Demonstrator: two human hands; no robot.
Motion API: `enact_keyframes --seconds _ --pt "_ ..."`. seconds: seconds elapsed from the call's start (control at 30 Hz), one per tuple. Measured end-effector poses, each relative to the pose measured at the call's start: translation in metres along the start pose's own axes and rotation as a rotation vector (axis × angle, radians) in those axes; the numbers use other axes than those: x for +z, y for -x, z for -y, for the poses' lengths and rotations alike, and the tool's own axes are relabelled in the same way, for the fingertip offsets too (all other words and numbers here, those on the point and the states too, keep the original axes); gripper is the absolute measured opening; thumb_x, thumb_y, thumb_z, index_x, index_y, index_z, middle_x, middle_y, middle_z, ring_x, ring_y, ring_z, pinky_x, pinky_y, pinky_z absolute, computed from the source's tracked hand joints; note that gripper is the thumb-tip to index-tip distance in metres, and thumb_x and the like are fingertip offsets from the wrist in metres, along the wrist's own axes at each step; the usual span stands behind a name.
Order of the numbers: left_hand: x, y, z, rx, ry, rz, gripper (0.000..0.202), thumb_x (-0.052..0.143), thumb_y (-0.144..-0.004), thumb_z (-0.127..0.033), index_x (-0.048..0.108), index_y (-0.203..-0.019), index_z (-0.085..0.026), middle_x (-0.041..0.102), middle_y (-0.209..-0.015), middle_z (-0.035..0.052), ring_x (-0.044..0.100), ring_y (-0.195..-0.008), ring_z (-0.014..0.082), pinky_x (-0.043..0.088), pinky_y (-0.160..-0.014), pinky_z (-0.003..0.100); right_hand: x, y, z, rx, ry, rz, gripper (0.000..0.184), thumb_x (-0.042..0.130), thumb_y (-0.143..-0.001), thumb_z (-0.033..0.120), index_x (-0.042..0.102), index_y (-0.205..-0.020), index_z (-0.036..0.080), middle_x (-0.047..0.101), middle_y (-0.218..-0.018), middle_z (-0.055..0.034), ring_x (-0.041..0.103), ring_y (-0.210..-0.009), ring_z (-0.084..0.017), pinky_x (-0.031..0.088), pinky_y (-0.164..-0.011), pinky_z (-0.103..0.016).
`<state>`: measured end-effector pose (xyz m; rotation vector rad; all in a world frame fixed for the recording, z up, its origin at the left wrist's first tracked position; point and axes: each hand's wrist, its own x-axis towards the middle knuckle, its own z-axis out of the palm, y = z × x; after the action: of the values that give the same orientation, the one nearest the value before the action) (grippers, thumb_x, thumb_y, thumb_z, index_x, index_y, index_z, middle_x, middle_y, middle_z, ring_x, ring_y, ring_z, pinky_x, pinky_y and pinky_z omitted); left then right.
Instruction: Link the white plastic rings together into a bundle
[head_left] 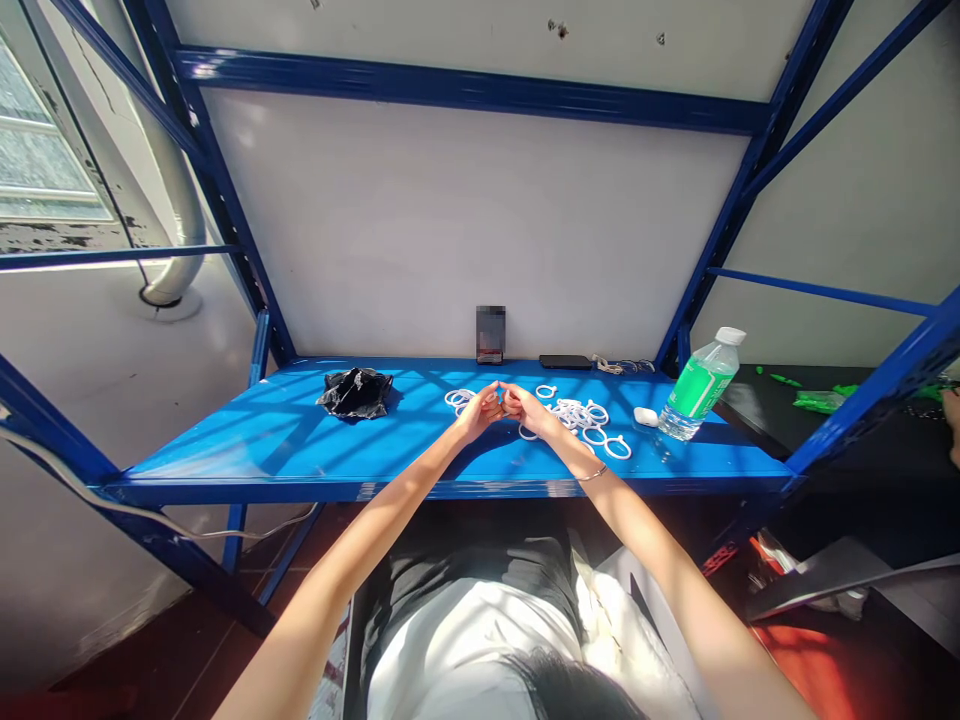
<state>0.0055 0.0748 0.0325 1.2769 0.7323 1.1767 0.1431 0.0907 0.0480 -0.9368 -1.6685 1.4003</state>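
Above the middle of the blue shelf (pixel 247 430), my left hand (pixel 484 410) and my right hand (pixel 523 406) meet at the fingertips. The fingers of both are bent and pressed together. What sits between them, if anything, is too small to make out. White rings (pixel 617 447) lie in a loose pile to the right, partly behind my right hand and wrist. More white rings (pixel 457 399) rest just left of my left hand, and a single ring (pixel 546 391) lies beyond the right one.
A crumpled black plastic bag (pixel 358 393) lies at the left. Along the back stand a small dark upright object (pixel 491 335), a flat black device (pixel 565 362) and a coiled cable (pixel 622 367). A green-labelled bottle (pixel 699 388) and a small white case (pixel 645 416) are at the right.
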Motion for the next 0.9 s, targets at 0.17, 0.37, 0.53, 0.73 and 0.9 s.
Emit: enact_keyframes --seconds 0.17,0.37,0.53,0.73,0.9 --pt "-0.003 0.0 -0.002 0.129 -0.189 -0.047 0.055 0.042 -0.092 -0.058 0.023 -0.054 -0.023 0.028 -0.05 -0.0038 0.037 -0.05 0.0119 0.044 -0.06 0.032 -0.001 -0.002 0.0 -0.074 0.16 -0.098 0.047 0.044 -0.088 0.061 0.041 -0.06 0.024 0.039 -0.056 0.0036 0.034 -0.052 -0.013 0.034 -0.054 -0.029" --pt "-0.005 0.004 0.001 0.307 -0.57 -0.239 0.037 0.046 -0.092 -0.044 0.048 -0.063 -0.02 0.05 -0.062 0.0017 0.048 -0.064 0.0175 0.041 -0.068 0.032 -0.012 0.002 -0.007 -0.16 0.732 -0.453 0.015 0.048 -0.088 0.022 0.061 -0.095 0.019 0.064 -0.111 -0.0107 0.054 -0.111 -0.025 0.038 -0.1 -0.038" --pt "-0.008 0.005 0.002 0.393 -1.113 -0.334 0.031 0.04 -0.097 -0.026 0.056 -0.072 -0.019 0.062 -0.076 0.0097 0.057 -0.087 0.025 0.042 -0.079 0.036 -0.021 0.007 -0.015 0.045 1.129 -0.526 0.032 0.047 -0.092 0.023 0.06 -0.12 0.014 0.058 -0.129 -0.0198 0.049 -0.123 -0.034 0.033 -0.105 -0.045" --pt "-0.02 0.001 0.003 0.246 -1.446 -0.507 0.032 0.036 -0.097 -0.015 0.066 -0.089 -0.013 0.068 -0.097 0.0191 0.058 -0.109 0.0331 0.045 -0.089 0.042 -0.024 0.007 -0.017 0.165 1.231 -0.436 0.037 0.046 -0.092 0.021 0.056 -0.127 0.013 0.062 -0.122 -0.0225 0.054 -0.118 -0.037 0.034 -0.097 -0.046" --pt "-0.021 0.0 0.006 0.114 -1.536 -0.493 0.029 0.04 -0.094 -0.012 0.067 -0.103 -0.008 0.066 -0.113 0.0234 0.056 -0.121 0.0354 0.046 -0.097 0.043 -0.022 0.009 -0.014 0.15 1.208 -0.401 0.033 0.047 -0.091 0.012 0.059 -0.121 0.016 0.062 -0.123 -0.0205 0.055 -0.118 -0.035 0.034 -0.096 -0.044"
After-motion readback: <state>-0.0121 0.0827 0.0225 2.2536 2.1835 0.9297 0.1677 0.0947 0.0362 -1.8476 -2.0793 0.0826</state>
